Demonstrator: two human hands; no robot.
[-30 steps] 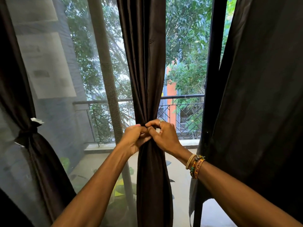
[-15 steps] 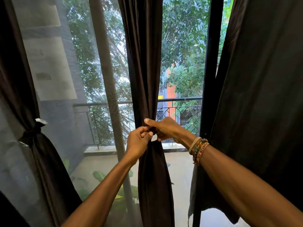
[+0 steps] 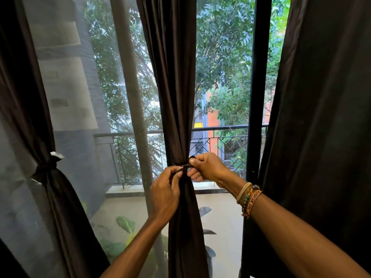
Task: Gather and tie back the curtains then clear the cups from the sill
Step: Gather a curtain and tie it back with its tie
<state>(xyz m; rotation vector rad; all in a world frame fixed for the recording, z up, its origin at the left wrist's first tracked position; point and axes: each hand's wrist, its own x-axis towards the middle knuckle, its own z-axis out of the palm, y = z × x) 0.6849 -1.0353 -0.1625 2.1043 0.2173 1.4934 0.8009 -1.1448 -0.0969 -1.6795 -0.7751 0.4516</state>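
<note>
A dark brown middle curtain (image 3: 172,97) hangs gathered into a narrow bundle in front of the window. A dark tie strap (image 3: 185,165) circles it at waist height. My left hand (image 3: 164,195) pinches the strap's left end against the bundle. My right hand (image 3: 208,167) pinches the other end and holds it out to the right. The left curtain (image 3: 60,207) is cinched by its own tie (image 3: 45,167). The right curtain (image 3: 325,117) hangs loose. No cups or sill are in view.
A black window frame post (image 3: 259,87) stands between the middle and right curtains. A mesh screen (image 3: 80,97) covers the left pane. Outside are a balcony railing (image 3: 220,128), plant leaves (image 3: 125,223) and trees.
My hands have drawn apart from a tight clasp on the bundle. The right hand has pulled the strap end out to the right, and the view has shifted slightly.
</note>
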